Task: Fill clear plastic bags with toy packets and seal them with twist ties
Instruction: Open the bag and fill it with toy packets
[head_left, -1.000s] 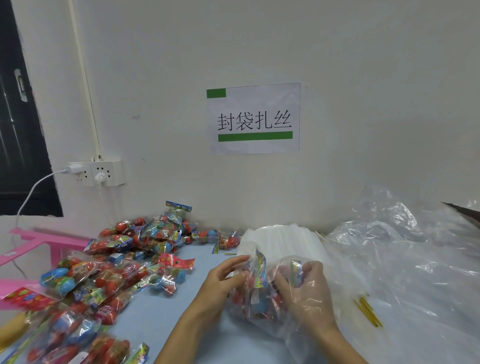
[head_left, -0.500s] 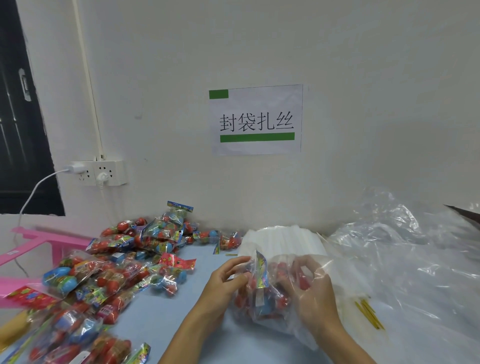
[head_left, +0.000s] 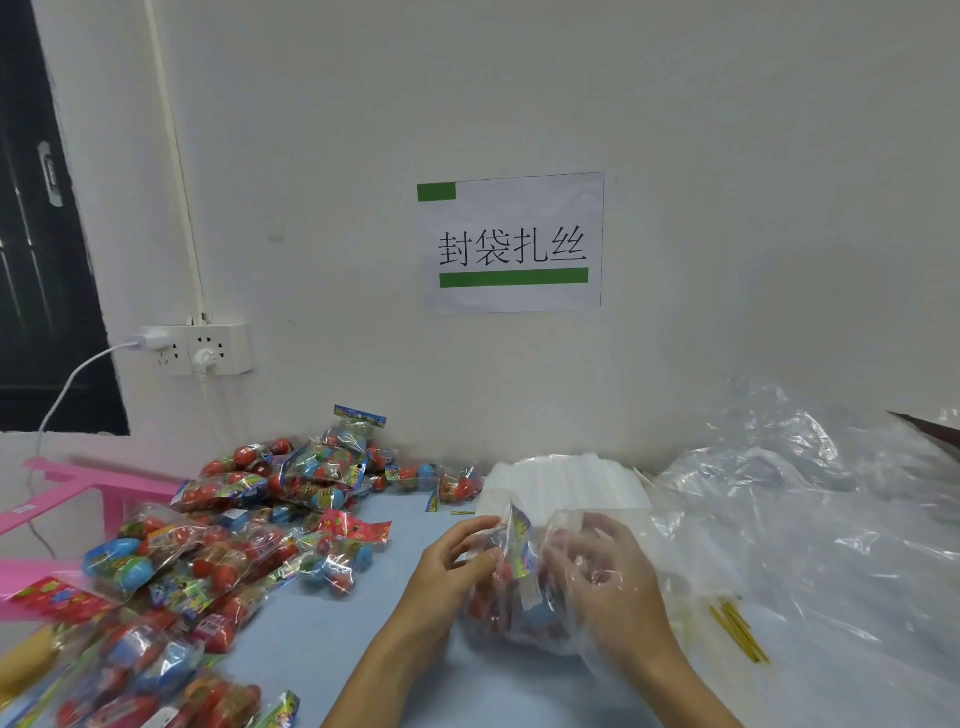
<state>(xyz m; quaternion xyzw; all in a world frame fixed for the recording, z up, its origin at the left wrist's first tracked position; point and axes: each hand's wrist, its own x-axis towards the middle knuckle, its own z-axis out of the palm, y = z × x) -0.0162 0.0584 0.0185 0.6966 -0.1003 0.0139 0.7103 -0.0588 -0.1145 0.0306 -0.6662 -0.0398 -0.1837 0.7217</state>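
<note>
- Head view: left hand (head_left: 451, 566) and right hand (head_left: 610, 582) both pinch the clear bag (head_left: 524, 603) on the table (head_left: 332, 634), packets already inside.
- Judged: bag unsealed; twist ties (head_left: 737, 631) untouched at right, loose toy packets (head_left: 218, 545) remain at left.

Red-and-blue toy packets (head_left: 234, 525), pale blue table (head_left: 311, 634), yellow twist ties (head_left: 737, 631), green-barred white sign (head_left: 511, 241).

Bag (head_left: 524, 608): thin clear plastic film, crinkled, glossy. Packets (head_left: 228, 545): shiny printed plastic wrap. Loose sheeting (head_left: 810, 519): clear, creased, reflective plastic. Ties (head_left: 737, 631): yellow, dull. Tabletop (head_left: 311, 639): smooth, matt blue. Sign (head_left: 511, 241): matt paper. Wall (head_left: 727, 156): matt white.
</note>
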